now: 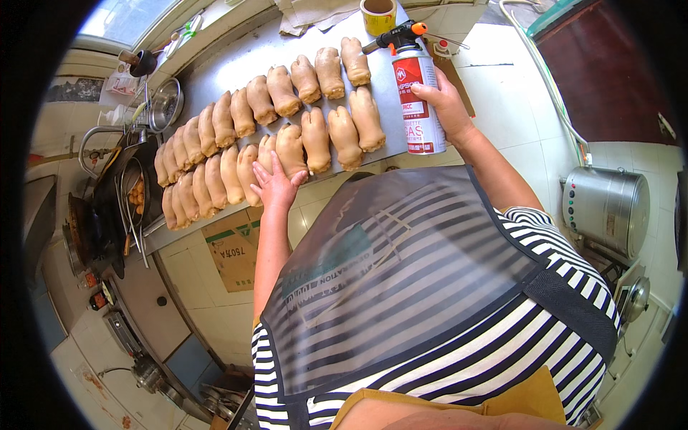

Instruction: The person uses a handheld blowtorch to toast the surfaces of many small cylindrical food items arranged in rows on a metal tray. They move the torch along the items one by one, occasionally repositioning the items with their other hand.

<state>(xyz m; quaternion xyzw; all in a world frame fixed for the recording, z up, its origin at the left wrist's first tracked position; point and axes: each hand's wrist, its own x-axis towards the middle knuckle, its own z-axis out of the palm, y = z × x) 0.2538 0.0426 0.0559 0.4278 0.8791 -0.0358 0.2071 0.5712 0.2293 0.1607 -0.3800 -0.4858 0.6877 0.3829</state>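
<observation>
Pig's trotters (283, 91) lie side by side in two long rows on a stainless steel table (236, 59). My left hand (277, 180) rests with fingers spread on trotters of the near row, around one pale trotter (267, 151). In my right hand (449, 105) is a red and white gas canister (416, 102), held upright, with a black blowtorch head (400, 35) on top. The torch's metal nozzle points left, close to the trotter (355, 62) at the far row's right end. No flame can be made out.
A yellow tape roll (378, 16) stands behind the torch. Beyond the table's left end are a steel bowl (166, 105), a faucet (88, 153) and a dark sink with a basket of round brown food (136, 193). Cardboard (231, 252) is below the table. A large steel pot (607, 209) stands at right.
</observation>
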